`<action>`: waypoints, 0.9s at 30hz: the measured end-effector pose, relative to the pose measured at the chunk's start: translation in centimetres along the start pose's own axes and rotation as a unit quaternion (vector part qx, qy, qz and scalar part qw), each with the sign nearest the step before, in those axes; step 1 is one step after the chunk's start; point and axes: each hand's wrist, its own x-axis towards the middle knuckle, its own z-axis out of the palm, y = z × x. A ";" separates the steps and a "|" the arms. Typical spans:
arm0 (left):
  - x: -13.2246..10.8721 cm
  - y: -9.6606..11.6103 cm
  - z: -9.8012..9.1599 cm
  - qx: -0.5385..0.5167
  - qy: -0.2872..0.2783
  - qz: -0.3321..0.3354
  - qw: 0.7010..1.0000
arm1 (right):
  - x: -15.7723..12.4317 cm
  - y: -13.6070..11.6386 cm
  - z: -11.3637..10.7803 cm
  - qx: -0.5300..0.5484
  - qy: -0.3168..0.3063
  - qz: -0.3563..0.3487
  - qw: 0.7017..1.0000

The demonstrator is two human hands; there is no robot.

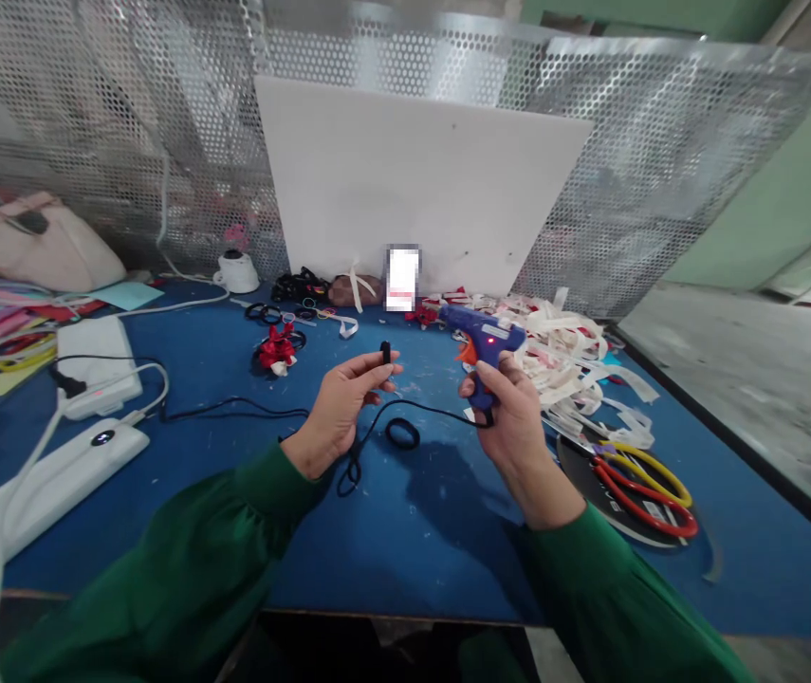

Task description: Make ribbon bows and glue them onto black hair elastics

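My right hand [511,413] is wrapped round the grip of a blue glue gun [485,340] with an orange trigger and a lit red lamp; its nozzle points left. Its black cord [377,422] trails down across the blue table [419,531]. My left hand [348,398] pinches a small black hair tie [385,354] between thumb and fingers, held up a short way left of the nozzle. A second black elastic ring [403,433] lies on the table between my hands.
A heap of white ribbon strips [576,365] lies right of the gun. Red and yellow scissors [643,479] rest at the right. White power strips [96,365] sit at left. A red bow [277,349] and hair ties lie before a white board [419,180].
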 end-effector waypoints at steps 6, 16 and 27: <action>0.1 0.1 -0.2 0.011 0.000 0.009 1.000 | -1.1 -0.1 0.4 -0.020 -0.137 0.067 0.988; -0.3 0.8 0.3 0.041 0.003 0.071 0.997 | -3.3 1.2 0.9 -0.316 -0.140 -0.132 0.929; -0.1 0.5 0.1 0.040 0.010 0.104 0.994 | -3.3 2.1 0.4 -0.403 -0.156 -0.182 0.883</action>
